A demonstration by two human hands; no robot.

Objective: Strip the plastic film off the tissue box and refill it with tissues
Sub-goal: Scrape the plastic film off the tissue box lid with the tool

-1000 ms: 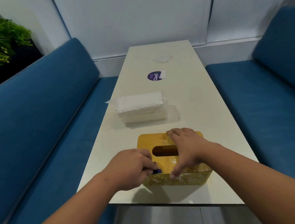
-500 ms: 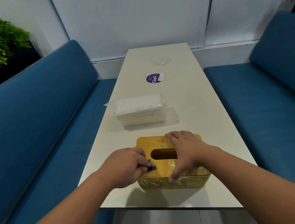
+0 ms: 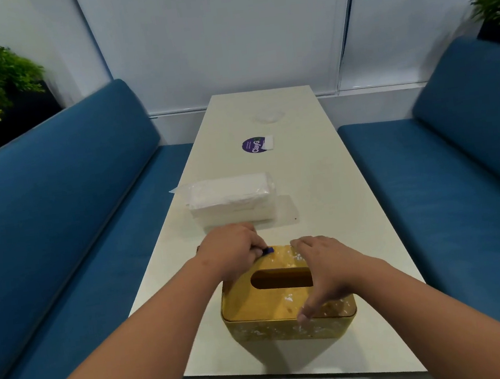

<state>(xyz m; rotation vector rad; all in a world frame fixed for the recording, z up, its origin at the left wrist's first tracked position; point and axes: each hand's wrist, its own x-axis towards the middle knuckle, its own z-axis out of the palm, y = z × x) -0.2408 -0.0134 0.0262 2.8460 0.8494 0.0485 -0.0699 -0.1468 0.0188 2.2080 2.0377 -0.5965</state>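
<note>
While our right hand lies spread across the lid of the yellow tissue box, fingers straight over the far edge and thumb pressing the near rim, the box sits at the near end of the pale worktop. Our left hand is curled at the box's far left corner, pinching a small dark blue tool against the lid. White flecks of plastic film cling to the lid and front wall. Just beyond the box lies a wrapped pack of tissues; farther off is a round purple sticker. Blue benches flank the worktop.
</note>
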